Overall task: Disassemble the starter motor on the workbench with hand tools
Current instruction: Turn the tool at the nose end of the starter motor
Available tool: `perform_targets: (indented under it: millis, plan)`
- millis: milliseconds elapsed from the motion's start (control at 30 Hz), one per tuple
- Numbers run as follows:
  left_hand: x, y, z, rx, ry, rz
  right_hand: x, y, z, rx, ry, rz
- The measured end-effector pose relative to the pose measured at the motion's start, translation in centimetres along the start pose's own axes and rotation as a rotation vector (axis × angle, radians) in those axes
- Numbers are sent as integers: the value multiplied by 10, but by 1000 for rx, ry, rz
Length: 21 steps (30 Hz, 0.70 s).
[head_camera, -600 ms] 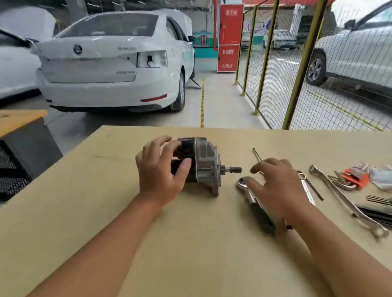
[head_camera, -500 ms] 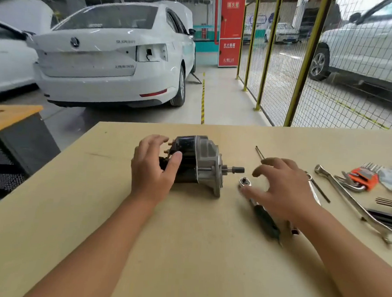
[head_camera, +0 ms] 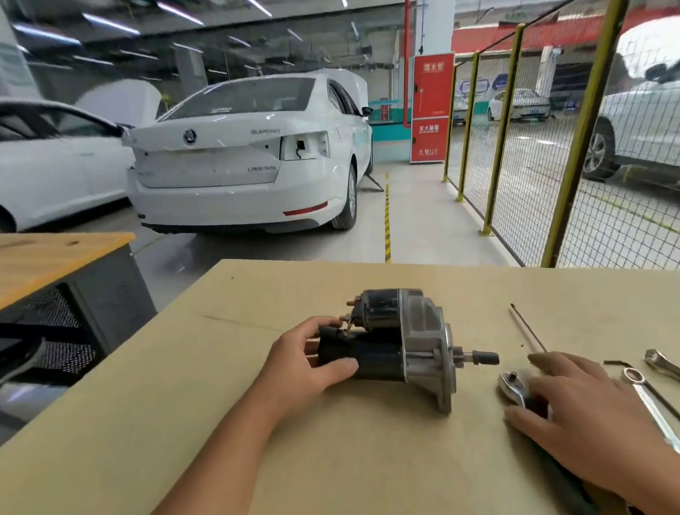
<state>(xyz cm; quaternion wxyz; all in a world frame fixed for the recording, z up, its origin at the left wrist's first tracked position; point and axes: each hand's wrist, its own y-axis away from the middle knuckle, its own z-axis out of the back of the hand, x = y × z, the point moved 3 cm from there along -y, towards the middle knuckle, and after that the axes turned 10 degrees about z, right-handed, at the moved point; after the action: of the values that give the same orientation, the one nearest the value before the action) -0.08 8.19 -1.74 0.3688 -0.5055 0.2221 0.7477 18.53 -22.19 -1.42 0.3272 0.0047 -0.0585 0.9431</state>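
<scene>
Now: starter motor lies on its side mid-workbench, pinion shaft pointing right | left hand grips its black rear body, thumb in front, fingers curled behind | right hand rests fingers spread over ratchet handle, not clamped | combination wrench just right | white sedan beyond.

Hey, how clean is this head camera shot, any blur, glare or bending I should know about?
Head view: the starter motor and left hand are fairly sharp; the right hand over the ratchet is slightly smeared; ceiling lights streak with motion blur; the wide lens bows the yellow fence posts; light is soft and even, with faint shadows on the workbench.
</scene>
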Motion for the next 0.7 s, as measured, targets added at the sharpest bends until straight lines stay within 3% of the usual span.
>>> perform_targets:
  millis: [133,433,567,700]
  plan:
    - [3,-7,5,42,9,3,-2,-8,-2,8,-23,16]
    - [3,-7,3,-54,-119,-92,15,-3,11,11,-48,-68]
    - [-4,-2,-13,-105,-181,-125,2,-2,29,-247,-277,-91]
    - [-12,3,-32,-134,-204,-118,-25,11,45,-625,-788,-204]
